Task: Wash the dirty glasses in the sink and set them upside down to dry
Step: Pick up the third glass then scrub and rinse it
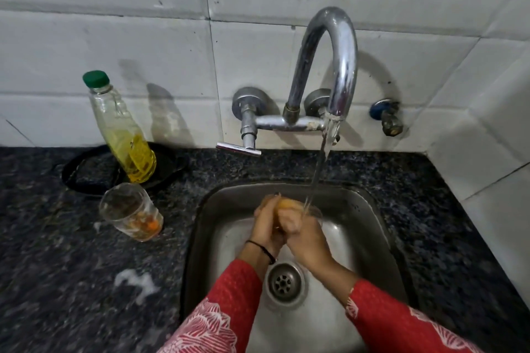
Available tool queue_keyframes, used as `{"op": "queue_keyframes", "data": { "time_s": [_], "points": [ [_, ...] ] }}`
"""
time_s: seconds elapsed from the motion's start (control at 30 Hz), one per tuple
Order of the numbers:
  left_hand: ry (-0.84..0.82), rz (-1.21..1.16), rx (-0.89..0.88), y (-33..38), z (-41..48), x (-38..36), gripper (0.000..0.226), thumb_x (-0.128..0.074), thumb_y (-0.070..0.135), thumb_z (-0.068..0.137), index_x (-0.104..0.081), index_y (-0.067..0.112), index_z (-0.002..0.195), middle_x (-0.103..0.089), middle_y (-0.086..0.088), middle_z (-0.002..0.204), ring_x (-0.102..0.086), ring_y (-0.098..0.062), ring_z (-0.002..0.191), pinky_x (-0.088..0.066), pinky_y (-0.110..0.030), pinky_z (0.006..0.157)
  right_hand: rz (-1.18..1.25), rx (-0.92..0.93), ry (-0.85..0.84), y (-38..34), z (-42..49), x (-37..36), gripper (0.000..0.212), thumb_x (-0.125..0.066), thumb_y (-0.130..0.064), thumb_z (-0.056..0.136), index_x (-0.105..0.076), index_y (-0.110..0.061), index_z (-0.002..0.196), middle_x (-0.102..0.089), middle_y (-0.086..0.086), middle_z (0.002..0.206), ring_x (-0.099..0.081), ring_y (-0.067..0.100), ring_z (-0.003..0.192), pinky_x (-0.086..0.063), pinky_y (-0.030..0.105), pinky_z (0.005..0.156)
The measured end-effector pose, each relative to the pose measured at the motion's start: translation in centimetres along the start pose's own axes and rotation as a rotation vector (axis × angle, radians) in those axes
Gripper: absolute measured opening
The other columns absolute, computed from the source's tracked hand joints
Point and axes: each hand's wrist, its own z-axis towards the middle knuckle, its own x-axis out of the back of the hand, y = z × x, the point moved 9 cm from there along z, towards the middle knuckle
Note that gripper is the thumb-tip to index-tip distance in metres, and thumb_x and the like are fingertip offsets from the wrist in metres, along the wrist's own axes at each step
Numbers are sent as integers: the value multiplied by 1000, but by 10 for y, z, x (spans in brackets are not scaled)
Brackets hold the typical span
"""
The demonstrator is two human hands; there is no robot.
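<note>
Both hands are over the sink (206, 209), under the tap (341, 66). Water (318, 169) runs down onto them. Between them they hold a glass (314, 210). Only a bit of its clear rim shows on the right side.

The left hand (266, 221) has its fingers curled round one side of the glass. The right hand (304, 235) has its fingers (289, 223) curled round the other side. Something yellow-orange (286, 203) sits at the top between the hands. It may be a scrub pad, but I cannot tell, and I cannot tell which hand holds it.

I think the glass is light and hard. It is wet, and maybe soapy too, so it is likely very slippery. It would break if it fell on the steel sink. The best place to hold it is round the middle, with the whole hand wrapped on it, low over the sink.

A second glass (129, 210) stands on the dark surface (57, 238), left of the sink. It has orange bits at the bottom, so it looks dirty. Behind it is a soap bottle (123, 129) with a green cap. A blob of foam (134, 284) lies on the surface, closer to the person.
</note>
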Motion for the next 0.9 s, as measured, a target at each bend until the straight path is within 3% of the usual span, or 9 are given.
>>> {"op": "queue_keyframes", "data": {
  "time_s": [0.1,0.27,0.33,0.47,0.53,0.63,0.7,0.8,0.9],
  "points": [
    [20,16,-1,-8,-2,-1,22,-59,33,88,-59,24,67,-59,5,63,-58,-8,60,-49,-26,61,152,-138,117,12,-2,-10,34,-51,7,81,-74,-15,94,-75,3,97,-70,17,98,-55,37,91],
    [143,120,192,-13,2,13,44,-59,47,82,-64,9,103,-67,-18,107,-67,-29,91,-57,-36,68,-167,166,-151,-18,-17,-2,14,-54,-9,91,-66,-17,91,-67,-4,89,-64,8,86,-51,27,78],
    [135,128,236,-12,-3,13,53,-59,47,84,-62,5,115,-69,-21,108,-69,-32,89,-58,-38,63,-383,239,-238,-25,-20,-3,16,-47,-17,96,-60,-23,88,-64,-6,88,-62,6,85,-51,26,79],
    [12,12,183,-15,-9,7,39,-58,45,86,-69,7,86,-69,-13,77,-68,-23,64,-57,-28,59,-301,80,-35,-14,-11,-2,19,-49,-15,93,-68,-16,96,-69,3,98,-65,14,95,-51,19,81],
    [81,-89,94,-17,-9,14,29,-67,44,77,-64,16,70,-64,-8,68,-65,-19,60,-54,-26,59,-4,-152,29,0,-10,-9,23,-52,0,89,-72,-7,99,-72,18,99,-67,32,98,-53,33,78],
    [92,-109,91,-16,-8,18,32,-63,39,81,-60,19,56,-58,-3,60,-60,-13,54,-49,-24,56,171,-247,93,6,-18,-16,31,-52,11,85,-72,-6,100,-74,10,95,-69,23,95,-52,22,73],
    [120,-29,172,-15,-13,20,31,-59,40,87,-60,16,67,-60,-7,64,-60,-17,62,-49,-29,63,82,-106,-6,5,-21,-25,27,-54,4,87,-71,-10,103,-72,4,96,-67,19,98,-53,18,76],
    [125,18,302,-13,-19,16,51,-55,54,87,-63,5,98,-68,-18,90,-63,-29,80,-53,-38,71,-336,130,-188,-9,-22,-18,27,-42,-35,99,-64,-30,115,-69,-10,109,-64,8,104,-52,28,92],
    [98,-22,262,-10,-23,10,54,-54,53,88,-62,2,107,-69,-19,97,-67,-29,82,-54,-39,71,-485,200,-244,-12,-20,-15,39,-32,-29,98,-64,-20,119,-66,-1,122,-60,10,113,-46,24,100]
  ]
}}
